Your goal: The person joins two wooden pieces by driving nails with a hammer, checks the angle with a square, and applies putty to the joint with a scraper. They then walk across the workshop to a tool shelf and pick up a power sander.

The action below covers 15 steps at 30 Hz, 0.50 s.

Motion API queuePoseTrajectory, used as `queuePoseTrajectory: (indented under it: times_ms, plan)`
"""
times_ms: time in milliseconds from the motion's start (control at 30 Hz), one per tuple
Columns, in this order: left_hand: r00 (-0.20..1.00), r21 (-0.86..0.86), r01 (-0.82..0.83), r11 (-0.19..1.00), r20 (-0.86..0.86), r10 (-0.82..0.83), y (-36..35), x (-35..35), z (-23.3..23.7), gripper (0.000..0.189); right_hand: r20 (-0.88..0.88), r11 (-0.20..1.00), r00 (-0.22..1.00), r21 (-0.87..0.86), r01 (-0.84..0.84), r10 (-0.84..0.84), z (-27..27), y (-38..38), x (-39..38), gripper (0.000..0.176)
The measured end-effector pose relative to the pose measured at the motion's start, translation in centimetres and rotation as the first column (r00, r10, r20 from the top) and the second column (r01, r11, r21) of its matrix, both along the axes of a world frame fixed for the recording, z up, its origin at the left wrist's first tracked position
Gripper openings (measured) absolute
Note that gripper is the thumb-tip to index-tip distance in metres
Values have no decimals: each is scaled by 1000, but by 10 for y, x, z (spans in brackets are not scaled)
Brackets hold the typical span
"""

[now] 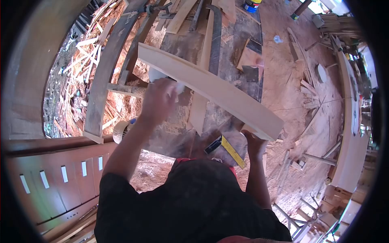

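A long pale wooden board [210, 89] slants across the middle of the view, from upper left to lower right. Under its lower right end, my right hand [255, 145] grips the edge with the fingers partly hidden. My left hand [159, 99] is beside the board's left part, blurred by motion, close to a white object [156, 74] partly covered by the board and hand. Whether that hand holds anything is unclear. A square with a yellow blade [232, 152] and black handle lies on the dusty workbench [170, 135], left of my right hand.
Wood strips and a clamp [156, 8] lie at the bench's far end, with a blue and yellow container [251, 5]. Wood scraps [91, 56] pile up at the left, above a reddish panel [69, 178]. Another long board [351, 158] stands at the right.
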<state>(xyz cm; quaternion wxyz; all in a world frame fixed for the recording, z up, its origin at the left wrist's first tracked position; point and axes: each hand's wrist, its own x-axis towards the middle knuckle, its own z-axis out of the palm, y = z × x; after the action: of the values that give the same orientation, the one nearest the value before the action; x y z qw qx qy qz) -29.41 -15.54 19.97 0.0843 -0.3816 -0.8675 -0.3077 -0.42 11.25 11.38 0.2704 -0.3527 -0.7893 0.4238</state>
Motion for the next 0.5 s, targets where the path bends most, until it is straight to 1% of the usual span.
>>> queuePoseTrajectory:
  times_ms: [33,100,133,167,200,233,300,400,433,467,500]
  plan:
    - [999,-59,31,998,23,-30,-12,-19,-8,22,32,1000,999,21,-14,13,6,-3,-3,54]
    - [994,-168,85,982,76,-73,-27,-52,-24,21,36,997,999,73,-15,13,0,-2,0,50]
    - [990,-258,133,957,82,-115,-29,-64,-32,22,36,995,999,102,-18,14,-3,-2,0,48]
    - [983,-344,180,921,90,-159,-29,-77,-40,22,41,997,999,72,-13,10,-5,-2,-1,50]
    - [974,-426,228,876,105,-202,-24,-86,-40,23,50,999,999,41,-8,5,-6,-1,-1,52]
    - [957,-485,276,830,218,-191,-18,-95,-40,25,61,1000,998,12,0,-1,-7,0,0,54]
    - [890,-571,391,721,436,-137,-2,-106,-42,31,75,1000,997,29,8,-10,-6,0,0,54]
    - [899,-726,429,537,404,-171,15,-112,-48,36,121,1000,993,26,14,-17,-12,3,5,58]
    - [827,-624,509,593,546,-135,21,-116,-47,38,135,1000,991,15,4,-6,-17,3,6,61]
    - [735,-511,557,654,670,-103,28,-120,-47,40,93,999,995,-38,39,-35,-19,2,5,61]
    - [746,-486,511,709,660,-86,34,-122,-60,40,53,993,997,-96,62,-57,-18,1,4,61]
